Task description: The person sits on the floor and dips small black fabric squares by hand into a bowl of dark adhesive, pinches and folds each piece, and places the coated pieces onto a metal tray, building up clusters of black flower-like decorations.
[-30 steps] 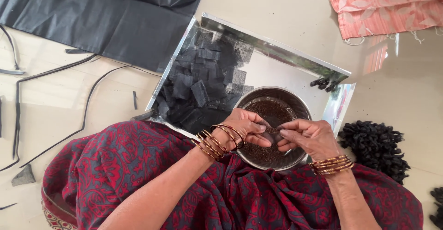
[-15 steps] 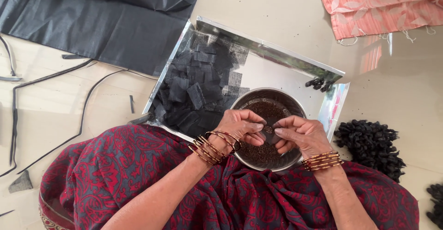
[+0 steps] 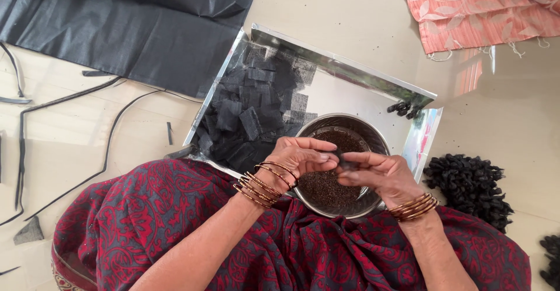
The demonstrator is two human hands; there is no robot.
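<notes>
My left hand and my right hand meet over a round steel bowl filled with fine dark grains. Between the fingertips of both hands I pinch a small dark square of cloth. The bowl stands in a shiny steel tray that also holds a heap of small black cloth squares on its left side. Bangles ring both wrists. My lap is covered by a red and grey patterned garment.
A black sheet lies at the top left, and thin black strips trail over the pale floor at left. An orange patterned cloth sits top right. A pile of small black bundles lies right of the tray, a few more inside it.
The view has shifted slightly. My hands stay together over the bowl, working the small cloth piece between the fingertips.
</notes>
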